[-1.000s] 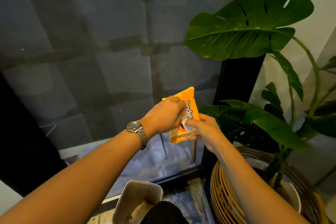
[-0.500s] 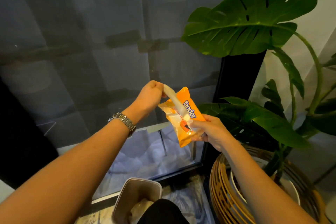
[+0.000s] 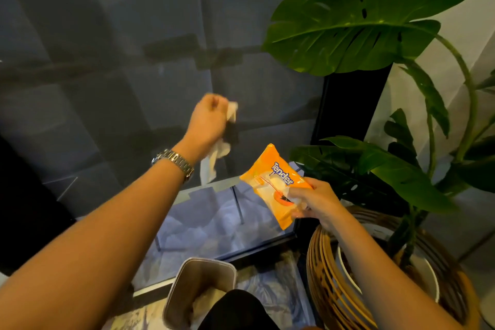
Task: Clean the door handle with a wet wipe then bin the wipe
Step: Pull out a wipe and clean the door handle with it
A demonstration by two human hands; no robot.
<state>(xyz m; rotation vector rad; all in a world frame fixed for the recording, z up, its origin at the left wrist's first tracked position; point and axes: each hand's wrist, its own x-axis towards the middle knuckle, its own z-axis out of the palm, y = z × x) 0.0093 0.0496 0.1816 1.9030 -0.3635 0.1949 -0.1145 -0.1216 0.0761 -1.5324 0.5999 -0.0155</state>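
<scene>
Up against the dark glass door (image 3: 107,61), the left hand (image 3: 207,122) is fisted around a white wet wipe (image 3: 214,159) that hangs below the wrist. Lower right, the right hand (image 3: 317,202) pinches an orange wipe packet (image 3: 274,182). Below stands a grey bin (image 3: 199,291), beside a wicker planter (image 3: 330,280).

Viewpoint: single head-worn camera, wide-angle.
Facing: forward and down, toward glass door (image 3: 134,61).
Range: close, arm's length.

Orange wipe pack (image 3: 273,182), white wipe (image 3: 211,163), green leaves (image 3: 356,19).
</scene>
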